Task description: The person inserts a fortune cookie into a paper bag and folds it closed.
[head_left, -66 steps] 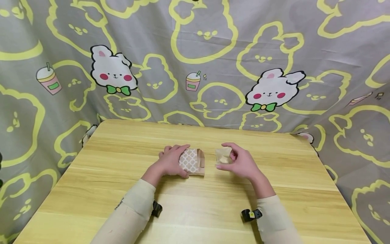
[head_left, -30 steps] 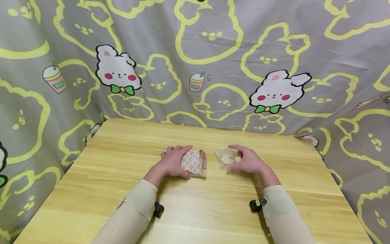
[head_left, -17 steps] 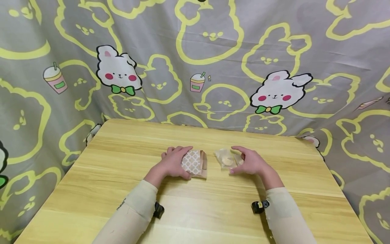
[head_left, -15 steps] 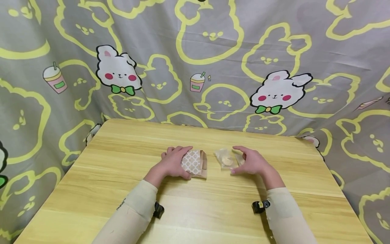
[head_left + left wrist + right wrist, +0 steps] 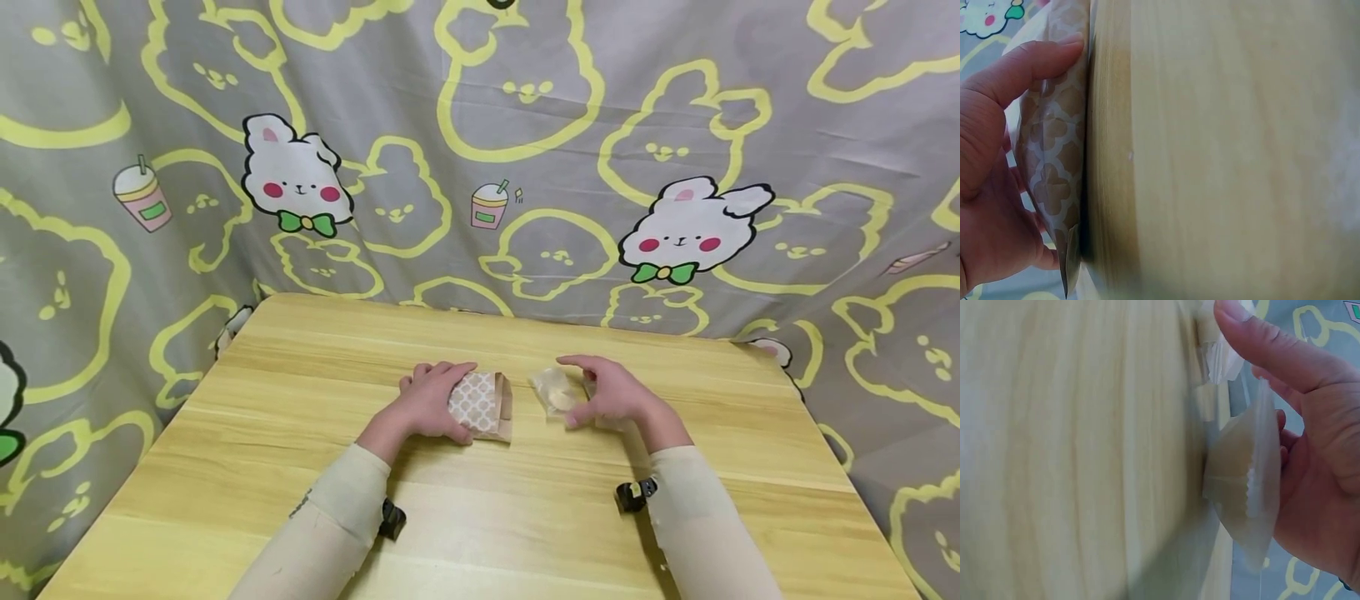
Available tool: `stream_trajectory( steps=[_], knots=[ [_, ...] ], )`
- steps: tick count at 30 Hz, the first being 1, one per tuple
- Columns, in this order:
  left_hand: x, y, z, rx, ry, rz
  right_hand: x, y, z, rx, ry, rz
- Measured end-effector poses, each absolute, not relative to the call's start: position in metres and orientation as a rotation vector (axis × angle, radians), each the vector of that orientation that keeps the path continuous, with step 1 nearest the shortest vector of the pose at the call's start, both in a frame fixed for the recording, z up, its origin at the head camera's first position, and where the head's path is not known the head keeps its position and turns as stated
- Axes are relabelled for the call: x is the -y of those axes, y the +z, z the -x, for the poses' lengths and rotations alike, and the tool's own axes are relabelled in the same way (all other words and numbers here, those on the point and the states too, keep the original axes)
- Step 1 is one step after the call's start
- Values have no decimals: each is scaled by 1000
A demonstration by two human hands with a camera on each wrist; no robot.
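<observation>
My left hand (image 5: 429,407) grips a small brown paper bag (image 5: 474,402) with a white lattice pattern, thumb on its near edge and fingers at its far side. The bag lies flat, its mouth parted towards the right. In the left wrist view the thumb lies against the patterned paper bag (image 5: 1057,144). My right hand (image 5: 613,393) arches above the table, thumb and index finger spread. A translucent packet (image 5: 553,390) with a pale round piece inside lies by the fingertips. A second translucent packet (image 5: 1241,469), mostly hidden in the head view, is beneath the palm.
A wooden table (image 5: 480,517) bears the bag and packets. Behind it hangs a grey curtain (image 5: 420,92) with yellow outlines and white cartoon rabbits. Small black devices are strapped at both wrists.
Over the two seconds, my right hand drew right from the bag, and two packets came into view beside and under it. In the last half second it shifted slightly left. The left hand kept its hold.
</observation>
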State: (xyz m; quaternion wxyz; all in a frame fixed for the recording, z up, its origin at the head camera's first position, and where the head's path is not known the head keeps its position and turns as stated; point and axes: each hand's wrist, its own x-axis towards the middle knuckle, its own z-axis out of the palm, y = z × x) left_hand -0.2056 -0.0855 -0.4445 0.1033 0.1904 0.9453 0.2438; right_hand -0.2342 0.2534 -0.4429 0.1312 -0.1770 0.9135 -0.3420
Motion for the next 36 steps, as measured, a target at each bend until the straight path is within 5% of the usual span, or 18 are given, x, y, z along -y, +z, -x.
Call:
stream_trajectory(
  steps=[36],
  knots=[
    [86,-446,205,-2797,712,-574,-256,-454,236,-2557,-968,456]
  ],
)
